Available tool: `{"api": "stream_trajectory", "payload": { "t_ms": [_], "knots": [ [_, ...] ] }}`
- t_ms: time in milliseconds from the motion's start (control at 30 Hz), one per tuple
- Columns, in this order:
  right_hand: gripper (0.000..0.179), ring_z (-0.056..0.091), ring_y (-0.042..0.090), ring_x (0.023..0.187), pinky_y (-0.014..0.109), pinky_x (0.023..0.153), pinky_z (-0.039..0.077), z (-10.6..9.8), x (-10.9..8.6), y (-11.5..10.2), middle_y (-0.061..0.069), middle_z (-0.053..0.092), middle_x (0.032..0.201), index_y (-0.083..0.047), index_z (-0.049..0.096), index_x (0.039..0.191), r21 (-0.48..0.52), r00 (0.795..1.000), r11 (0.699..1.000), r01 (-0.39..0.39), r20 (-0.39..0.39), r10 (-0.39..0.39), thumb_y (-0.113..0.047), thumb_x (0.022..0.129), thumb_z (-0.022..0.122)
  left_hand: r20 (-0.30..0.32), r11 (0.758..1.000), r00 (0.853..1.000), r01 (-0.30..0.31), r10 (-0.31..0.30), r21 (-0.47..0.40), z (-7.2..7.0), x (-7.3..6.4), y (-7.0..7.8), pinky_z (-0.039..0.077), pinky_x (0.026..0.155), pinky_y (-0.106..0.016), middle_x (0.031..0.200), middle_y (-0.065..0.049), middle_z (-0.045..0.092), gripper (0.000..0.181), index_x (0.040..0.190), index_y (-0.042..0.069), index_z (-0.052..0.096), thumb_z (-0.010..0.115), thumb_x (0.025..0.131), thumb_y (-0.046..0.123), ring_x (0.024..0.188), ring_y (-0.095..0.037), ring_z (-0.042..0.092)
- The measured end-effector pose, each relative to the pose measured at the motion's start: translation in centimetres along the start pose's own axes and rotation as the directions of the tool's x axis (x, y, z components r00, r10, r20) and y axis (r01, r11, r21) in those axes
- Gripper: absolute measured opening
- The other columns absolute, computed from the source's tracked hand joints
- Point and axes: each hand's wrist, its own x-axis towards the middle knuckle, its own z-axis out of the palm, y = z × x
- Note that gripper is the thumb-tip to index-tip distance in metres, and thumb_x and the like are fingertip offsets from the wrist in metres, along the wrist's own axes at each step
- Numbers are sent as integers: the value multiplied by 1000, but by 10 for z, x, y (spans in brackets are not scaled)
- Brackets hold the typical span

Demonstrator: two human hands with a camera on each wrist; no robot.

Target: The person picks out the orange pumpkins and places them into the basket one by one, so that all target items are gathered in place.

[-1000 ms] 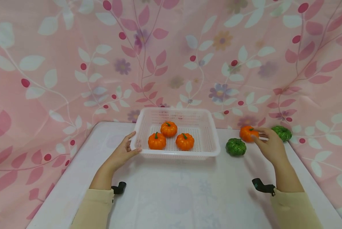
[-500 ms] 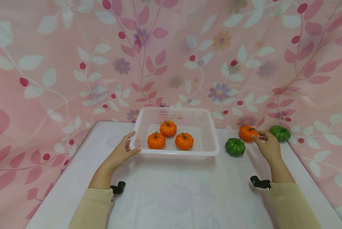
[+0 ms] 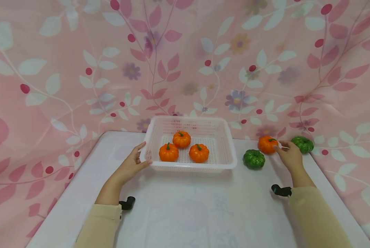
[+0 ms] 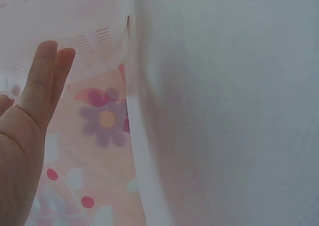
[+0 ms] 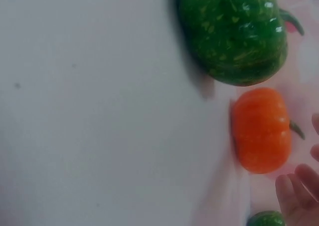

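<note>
My left hand (image 3: 131,165) rests at the left front corner of a white plastic basket (image 3: 191,165), thumb at the front rim and fingers along the left side. In the left wrist view its fingers (image 4: 40,81) lie straight against the basket wall. Three small orange pumpkins (image 3: 168,152) with green stems sit inside. My right hand (image 3: 291,156) is beside another orange pumpkin (image 3: 266,145) on the table, fingers loosely spread at its right side. The right wrist view shows this orange pumpkin (image 5: 261,131) with the fingertips (image 5: 284,186) apart from it.
A glittery green pumpkin (image 3: 254,159) stands between the basket and my right hand. Behind that hand, a second green pumpkin (image 3: 302,144) is at the table's right back corner. The white table (image 3: 185,206) ends at a pink floral curtain (image 3: 185,62).
My right hand has shifted slightly, its forearm coming a little forward and left, and its fingers have drawn a little off the orange pumpkin. The left hand and basket stay put.
</note>
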Motion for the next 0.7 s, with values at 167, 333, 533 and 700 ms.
{"api": "stream_trajectory", "payload": {
  "t_ms": [167,333,533,700],
  "knots": [
    [68,44,50,129,61,98,45,3,7,5,34,41,145,7,41,146,-8,999,1000,-18,33,18,-43,102,53,3,1000,1000,-9,10,-17,0,1,-4,33,111,-59,160,-34,14,95,162,29,9,73,93,32,128,-37,45],
    [76,40,53,131,63,100,42,6,10,6,36,35,148,7,34,150,-2,998,1000,-25,62,25,-47,101,54,11,999,1000,-5,5,-43,1,-1,-2,30,112,-60,161,-32,13,95,162,30,9,74,93,32,135,-42,40],
    [83,36,56,132,64,103,39,10,16,9,39,30,149,8,27,152,-15,995,1000,-16,97,17,-50,100,55,9,1000,1000,-7,7,-22,0,1,-2,30,111,-62,161,-34,7,94,162,28,7,72,95,29,141,-45,33],
    [92,32,57,134,65,105,36,12,20,12,40,25,151,7,19,155,-6,991,1000,-30,127,31,-56,98,55,5,1000,1000,-8,9,-24,0,1,-2,33,111,-60,161,-32,11,94,162,28,8,72,94,30,131,-39,44]
  ]
}}
